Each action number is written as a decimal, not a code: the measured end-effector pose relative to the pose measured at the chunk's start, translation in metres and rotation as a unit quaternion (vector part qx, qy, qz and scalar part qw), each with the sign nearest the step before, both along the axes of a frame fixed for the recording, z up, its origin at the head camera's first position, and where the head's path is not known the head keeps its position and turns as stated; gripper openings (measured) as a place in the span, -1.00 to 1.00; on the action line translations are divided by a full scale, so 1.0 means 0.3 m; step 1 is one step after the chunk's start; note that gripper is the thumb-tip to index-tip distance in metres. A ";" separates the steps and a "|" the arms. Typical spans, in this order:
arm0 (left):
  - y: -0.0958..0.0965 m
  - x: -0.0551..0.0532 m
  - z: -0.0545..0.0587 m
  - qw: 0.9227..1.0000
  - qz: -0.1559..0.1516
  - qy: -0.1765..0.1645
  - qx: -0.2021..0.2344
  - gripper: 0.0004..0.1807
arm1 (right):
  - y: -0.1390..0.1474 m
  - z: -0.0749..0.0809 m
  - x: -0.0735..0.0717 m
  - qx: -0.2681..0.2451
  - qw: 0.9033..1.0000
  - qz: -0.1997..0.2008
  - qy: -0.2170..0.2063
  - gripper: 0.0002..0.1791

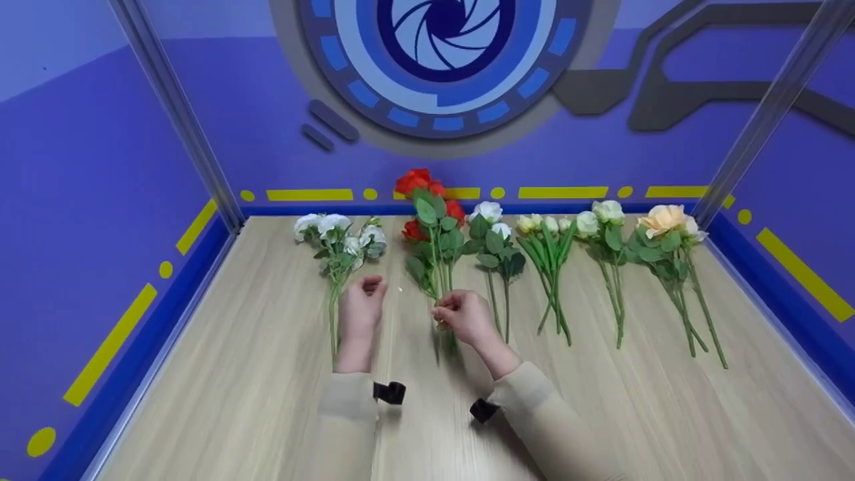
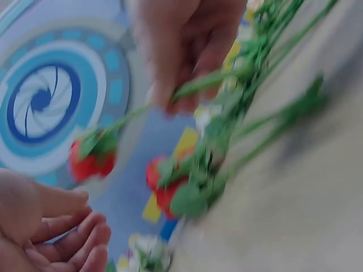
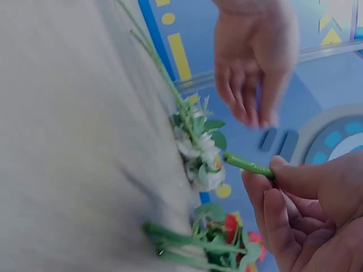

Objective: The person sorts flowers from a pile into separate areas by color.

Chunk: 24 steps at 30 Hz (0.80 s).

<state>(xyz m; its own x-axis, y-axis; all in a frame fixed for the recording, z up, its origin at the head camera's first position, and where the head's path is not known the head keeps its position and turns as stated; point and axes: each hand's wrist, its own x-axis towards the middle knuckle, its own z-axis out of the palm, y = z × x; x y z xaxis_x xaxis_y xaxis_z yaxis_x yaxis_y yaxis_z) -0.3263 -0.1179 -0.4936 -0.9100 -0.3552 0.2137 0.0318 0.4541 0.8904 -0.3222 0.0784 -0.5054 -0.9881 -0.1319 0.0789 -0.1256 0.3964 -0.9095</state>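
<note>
My right hand (image 1: 467,317) pinches the green stem (image 3: 249,166) of a red flower, probably a rose, between thumb and fingertips. The stem's cut end sticks out past the fingers, and its red bloom (image 2: 93,156) is raised off the table. Other red flowers (image 2: 170,187) on leafy stems lie under it. To the left, my left hand (image 1: 361,310) hovers with fingers loosely bent and holds nothing. It is beside the stems of a bunch of white flowers (image 1: 334,227), and whether it touches them cannot be told.
Right of the red flowers, the wooden table (image 1: 220,401) bears white roses (image 1: 487,212), pale tulips (image 1: 549,226), cream-green flowers (image 1: 608,212) and peach flowers (image 1: 664,219). Purple panels (image 1: 220,100) stand around the back and sides.
</note>
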 end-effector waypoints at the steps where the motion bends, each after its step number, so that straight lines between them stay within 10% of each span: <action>1: -0.022 -0.002 -0.009 1.000 0.013 -0.005 -0.004 -0.80 | 0.003 -0.008 -0.003 0.009 1.000 -0.008 -0.003 -0.91; 11: -0.151 0.015 -0.072 0.975 0.096 -0.158 -0.125 -0.58 | 0.027 -0.052 -0.018 0.064 0.997 -0.038 -0.031 -0.83; 24: -0.162 0.023 -0.106 0.972 0.096 -0.137 -0.163 -0.78 | 0.038 -0.073 -0.017 0.088 0.993 -0.015 -0.076 -0.68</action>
